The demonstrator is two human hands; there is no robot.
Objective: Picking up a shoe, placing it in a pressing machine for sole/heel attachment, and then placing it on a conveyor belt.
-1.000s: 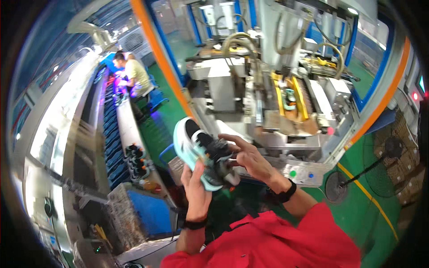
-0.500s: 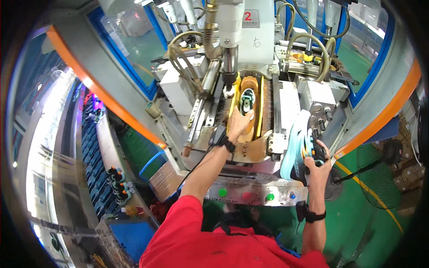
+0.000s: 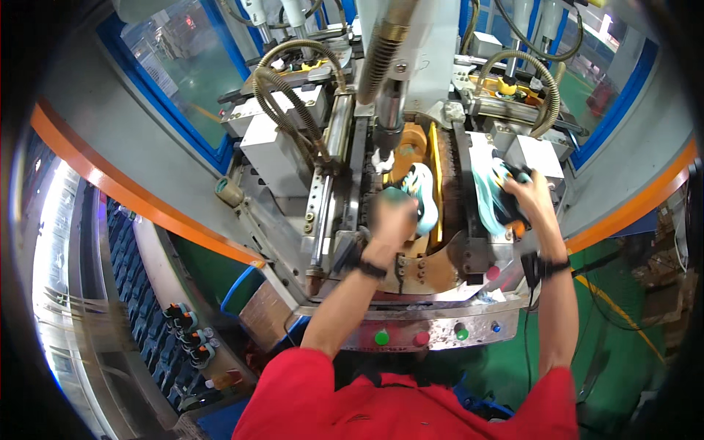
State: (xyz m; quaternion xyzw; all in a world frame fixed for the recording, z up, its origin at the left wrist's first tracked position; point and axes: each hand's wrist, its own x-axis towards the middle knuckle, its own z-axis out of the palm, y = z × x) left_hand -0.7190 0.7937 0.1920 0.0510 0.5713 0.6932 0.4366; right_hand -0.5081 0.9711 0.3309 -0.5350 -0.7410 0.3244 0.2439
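My left hand point(image 3: 394, 218), blurred by motion, is closed round a sneaker point(image 3: 424, 202) with a pale teal and white sole. That sneaker is tipped on its side over the orange-yellow mould point(image 3: 409, 143) of the press, its sole turned to the right. At the right of the press, my right hand point(image 3: 533, 196) grips a second sneaker point(image 3: 487, 192), dark above with a light-blue sole facing left. This one is held beside the mould, over a white metal block. Part of each upper is hidden by fingers.
A metal press rod point(image 3: 389, 110) hangs above the mould. Ribbed hoses point(image 3: 290, 81) arch at the left. Push buttons point(image 3: 382, 338) line the front panel. Several shoes point(image 3: 192, 336) stand on a ledge at lower left. Orange-edged guards point(image 3: 158, 213) flank the machine.
The sneaker in my left hand has come up out of the mould and tipped sideways. My right hand has carried its sneaker up and away from me. The view has shifted slightly.
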